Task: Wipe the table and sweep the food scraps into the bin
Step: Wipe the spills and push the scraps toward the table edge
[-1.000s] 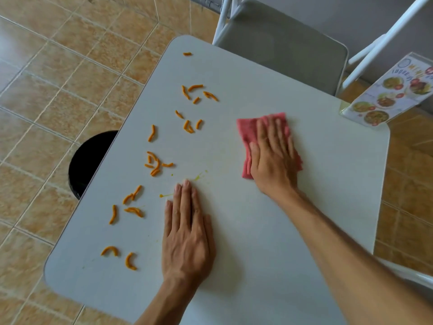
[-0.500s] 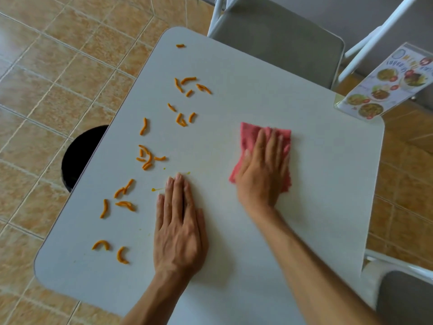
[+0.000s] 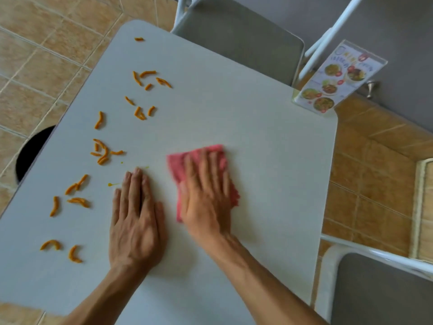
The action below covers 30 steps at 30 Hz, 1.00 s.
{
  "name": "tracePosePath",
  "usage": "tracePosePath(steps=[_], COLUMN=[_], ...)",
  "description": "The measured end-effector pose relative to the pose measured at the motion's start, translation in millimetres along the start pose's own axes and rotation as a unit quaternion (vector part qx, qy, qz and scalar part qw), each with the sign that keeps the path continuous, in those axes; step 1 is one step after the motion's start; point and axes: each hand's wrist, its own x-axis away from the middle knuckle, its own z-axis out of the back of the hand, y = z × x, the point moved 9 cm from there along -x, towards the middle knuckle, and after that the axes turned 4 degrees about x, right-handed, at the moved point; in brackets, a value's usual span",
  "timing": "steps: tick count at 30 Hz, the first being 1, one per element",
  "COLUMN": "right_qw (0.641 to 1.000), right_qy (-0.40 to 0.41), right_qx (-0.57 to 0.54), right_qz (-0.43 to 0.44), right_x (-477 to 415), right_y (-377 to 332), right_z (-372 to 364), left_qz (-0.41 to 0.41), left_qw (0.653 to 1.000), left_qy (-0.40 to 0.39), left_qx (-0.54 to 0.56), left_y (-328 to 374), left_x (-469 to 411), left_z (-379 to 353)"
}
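Right hand (image 3: 206,202) flat on pink cloth (image 3: 199,158), left hand (image 3: 134,221) flat, empty; menu card (image 3: 337,78) text unreadable

Colours and patterns seen across the table and its surroundings

A plain pale grey-white table (image 3: 234,118) is strewn with bright orange food scraps (image 3: 100,151) and small yellow smears (image 3: 112,184). A pink-red cloth (image 3: 178,165) is seen on it. A black bin (image 3: 30,153) is set against tan floor tiles (image 3: 35,66) with pale grout lines. Grey chair seats (image 3: 241,41) are framed in white, and a menu stand (image 3: 337,78) is printed with multicoloured dishes.
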Motion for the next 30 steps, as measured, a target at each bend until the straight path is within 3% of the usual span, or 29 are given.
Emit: tracePosePath(steps=[2,4,6,8,9,10,11,14,16,18,20,22,23,24,27,28,30], right_qw=[0.986,0.983,1.0,0.98,0.965,0.963,0.975,0.999,0.994,0.999,0.988,0.96,0.961,0.976,0.991,0.986,0.984], right_qy=[-0.044,-0.033,0.006,0.042,0.057,0.063,0.058,-0.032,-0.053,-0.027,-0.004,0.015,0.013,-0.007,-0.134,-0.161,-0.172], right_qx=[0.004,0.01,0.017,0.035,0.04,0.035,0.023,0.001,0.017,0.031,0.039,0.047,0.038,0.022,0.007,0.018,0.035], right_qz=[0.164,0.18,0.018,-0.191,-0.251,-0.259,-0.214,0.026,0.092,0.02,-0.148,-0.276,-0.274,-0.218,0.011,0.037,-0.012], right_x=[10.4,1.4,-13.5,-5.8,2.5,9.4,15.2,39.3,49.4,55.0,66.3,82.6,86.8,89.8,106.7,107.7,96.7], right_y=[-9.9,21.4,76.9,107.5,100.6,81.4,55.1,-2.6,13.8,53.3,89.2,81.9,62.2,34.7,-20.3,-16.3,7.9], right_z=[-0.8,-0.4,4.6,11.9,14.2,14.2,12.8,4.8,6.7,13.3,18.3,22.9,22.8,19.7,10.0,9.4,8.6], left_qz=[-0.003,-0.001,0.001,-0.001,-0.003,-0.005,-0.007,-0.012,-0.011,-0.009,-0.01,-0.016,-0.019,-0.019,-0.019,-0.03,-0.068], left_qw=[1.0,1.0,1.0,1.0,1.0,1.0,1.0,1.0,1.0,1.0,1.0,1.0,0.999,0.999,0.998,0.998,0.995], left_qy=[0.005,0.014,0.014,0.013,0.012,0.01,0.01,0.011,0.01,0.008,0.009,0.011,0.009,0.006,0.002,0.001,-0.006], left_qx=[0.003,0.005,0.001,0.004,0.006,0.006,0.006,0.011,0.013,0.014,0.016,0.022,0.026,0.031,0.055,0.063,0.067], left_y=[3.0,4.6,5.7,6.1,6.1,5.5,4.5,3.1,3.1,3.1,2.5,2.4,2.9,3.0,1.0,-0.2,-4.3], left_x=[0.1,-1.2,-0.6,0.8,1.2,1.5,2.0,2.0,1.2,1.0,1.9,2.4,2.5,2.3,1.3,1.8,7.9], left_z=[1.2,3.1,3.2,3.5,3.6,3.3,3.1,1.7,2.1,2.3,1.5,1.7,1.9,2.2,3.0,5.6,14.8])
